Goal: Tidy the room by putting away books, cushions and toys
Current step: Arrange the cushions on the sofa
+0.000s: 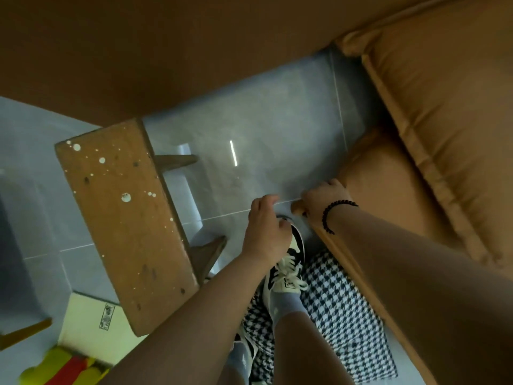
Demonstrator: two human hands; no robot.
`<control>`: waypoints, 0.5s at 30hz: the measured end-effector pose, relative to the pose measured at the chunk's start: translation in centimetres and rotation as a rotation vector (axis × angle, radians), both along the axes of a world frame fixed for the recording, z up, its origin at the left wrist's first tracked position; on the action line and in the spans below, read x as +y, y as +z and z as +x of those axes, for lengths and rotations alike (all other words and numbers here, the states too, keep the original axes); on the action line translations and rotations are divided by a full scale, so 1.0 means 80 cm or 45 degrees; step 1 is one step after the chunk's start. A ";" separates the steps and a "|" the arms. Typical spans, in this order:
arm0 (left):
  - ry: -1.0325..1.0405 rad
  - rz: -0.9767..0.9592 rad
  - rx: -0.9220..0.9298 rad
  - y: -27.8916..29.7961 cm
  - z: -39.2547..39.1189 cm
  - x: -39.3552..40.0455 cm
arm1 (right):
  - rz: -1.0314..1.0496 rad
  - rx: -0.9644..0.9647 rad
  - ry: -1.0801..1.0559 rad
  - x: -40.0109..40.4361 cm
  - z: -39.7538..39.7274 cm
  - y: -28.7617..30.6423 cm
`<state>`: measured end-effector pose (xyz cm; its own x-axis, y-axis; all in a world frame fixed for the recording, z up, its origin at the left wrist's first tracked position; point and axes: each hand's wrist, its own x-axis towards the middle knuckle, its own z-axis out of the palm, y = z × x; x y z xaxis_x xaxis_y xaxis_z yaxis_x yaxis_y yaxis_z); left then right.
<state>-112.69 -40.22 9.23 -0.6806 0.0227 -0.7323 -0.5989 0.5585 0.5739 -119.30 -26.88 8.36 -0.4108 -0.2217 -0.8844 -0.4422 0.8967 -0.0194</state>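
Cushion: an orange-brown cushion [385, 190] lies at the foot of the sofa [458, 120], its near corner on the grey floor [263, 129] beside the person's shoe [286, 270].
Right hand: the right hand [324, 200], with a black bead bracelet [337, 213] at the wrist, has its grip closed over the cushion's corner; the fingertips are hidden, so how firm the hold is I cannot tell.
Left hand: the left hand [263, 226] hangs just beside the right one, fingers loosely curled, holding nothing.
Checked cloth: a black-and-white checked cloth [347, 315] lies on the floor under the feet, against the sofa's edge; whether it is a second cushion is unclear.
Bench: a paint-spattered wooden bench [122, 218] stands to the left, well apart from the cushion.
Other things: a pale book [88, 320] lies on the floor partly under the bench; a yellow and red toy [61, 368] lies just beside it, blurred.
Step in hand: picking the cushion up off the floor, judging by the hold.
Next move: probably bring the left hand onto the cushion's edge, lift it clear of the shoe, and set it back on the sofa seat; book and toy are not yet put away.
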 end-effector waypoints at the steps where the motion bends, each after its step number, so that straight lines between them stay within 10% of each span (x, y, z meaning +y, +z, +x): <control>1: 0.006 0.005 0.001 0.009 0.002 -0.003 | -0.045 0.072 -0.058 0.002 -0.005 0.016; 11: 0.287 0.513 -0.186 0.170 -0.028 -0.019 | -0.731 0.337 -0.354 -0.084 -0.100 0.226; 15: 0.546 0.320 -0.039 0.242 -0.047 -0.046 | -0.904 0.346 -0.307 -0.135 -0.113 0.316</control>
